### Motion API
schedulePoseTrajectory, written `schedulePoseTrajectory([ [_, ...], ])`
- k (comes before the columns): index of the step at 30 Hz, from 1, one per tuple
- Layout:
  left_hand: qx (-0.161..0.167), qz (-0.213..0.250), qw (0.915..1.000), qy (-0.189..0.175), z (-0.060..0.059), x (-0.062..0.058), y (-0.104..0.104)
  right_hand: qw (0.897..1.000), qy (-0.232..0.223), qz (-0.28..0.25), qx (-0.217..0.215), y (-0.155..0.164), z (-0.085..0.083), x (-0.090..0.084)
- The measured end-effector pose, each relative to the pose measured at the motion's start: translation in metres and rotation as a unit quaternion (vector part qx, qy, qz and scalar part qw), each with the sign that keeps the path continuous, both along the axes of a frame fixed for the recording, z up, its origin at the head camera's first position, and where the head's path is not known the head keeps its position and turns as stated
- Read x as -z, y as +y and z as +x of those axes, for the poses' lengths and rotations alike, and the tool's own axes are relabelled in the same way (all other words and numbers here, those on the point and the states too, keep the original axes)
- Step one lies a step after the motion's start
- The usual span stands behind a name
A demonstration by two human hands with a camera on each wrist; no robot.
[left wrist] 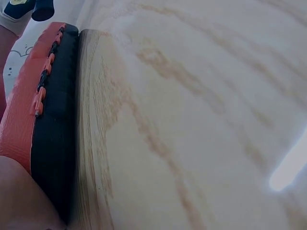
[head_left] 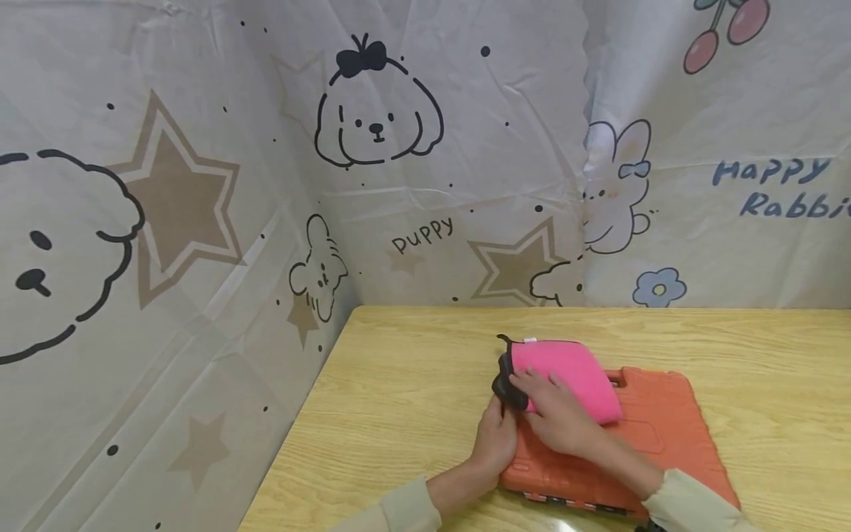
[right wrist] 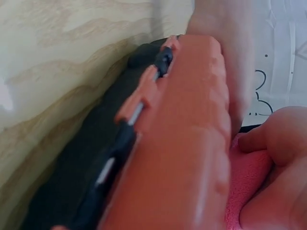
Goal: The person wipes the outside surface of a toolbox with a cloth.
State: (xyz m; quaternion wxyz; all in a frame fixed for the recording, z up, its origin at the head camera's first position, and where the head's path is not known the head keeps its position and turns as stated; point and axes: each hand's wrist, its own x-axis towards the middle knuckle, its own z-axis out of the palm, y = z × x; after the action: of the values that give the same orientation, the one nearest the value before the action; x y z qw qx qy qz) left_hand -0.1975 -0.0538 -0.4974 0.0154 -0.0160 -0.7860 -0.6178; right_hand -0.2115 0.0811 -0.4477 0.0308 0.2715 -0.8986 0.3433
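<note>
A bright pink fuzzy cloth item (head_left: 572, 369) with a black edge and a small white label lies over the far left part of an orange hard case (head_left: 665, 406). Across its near side my right hand (head_left: 558, 414) presses with fingers extended toward the black edge. The right wrist view shows the right thumb (right wrist: 259, 136) against a fold of the pink cloth. My left hand (head_left: 495, 440) is at the case's left side, just below the black edge. Its fingertips are hidden there, so whether they grip is unclear.
The case's front side carries black and orange latches (right wrist: 144, 96) above a black lower half. It rests flat on a light wood-grain table (head_left: 399, 384). A printed curtain (head_left: 432, 185) hangs behind the table and along its left side.
</note>
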Motion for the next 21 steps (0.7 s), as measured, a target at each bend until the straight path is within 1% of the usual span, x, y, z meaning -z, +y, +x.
schedulePoseTrajectory([
  [3, 0.0, 0.005, 1.0, -0.004, 0.0, 0.0, 0.0, 1.0, 0.001, 0.003, -0.008, 0.001, 0.001, 0.0],
  [6, 0.005, 0.016, 0.9998, -0.007, 0.001, -0.001, 0.001, 1.0, -0.008, -0.007, -0.016, 0.003, 0.001, 0.0],
  [10, 0.011, 0.038, 0.9992, -0.011, 0.002, -0.001, 0.002, 0.999, -0.035, -0.024, -0.032, 0.007, 0.003, 0.001],
  [12, 0.008, 0.046, 0.9988, -0.011, 0.003, -0.001, 0.002, 0.998, -0.047, -0.028, -0.042, 0.009, 0.004, 0.001],
  [17, -0.001, 0.046, 0.9988, -0.016, 0.003, -0.001, 0.002, 0.995, -0.069, -0.048, -0.056, 0.015, 0.01, 0.0],
  [21, -0.003, 0.05, 0.9985, -0.022, 0.003, -0.001, 0.002, 0.991, -0.092, -0.068, -0.074, 0.02, 0.018, -0.002],
])
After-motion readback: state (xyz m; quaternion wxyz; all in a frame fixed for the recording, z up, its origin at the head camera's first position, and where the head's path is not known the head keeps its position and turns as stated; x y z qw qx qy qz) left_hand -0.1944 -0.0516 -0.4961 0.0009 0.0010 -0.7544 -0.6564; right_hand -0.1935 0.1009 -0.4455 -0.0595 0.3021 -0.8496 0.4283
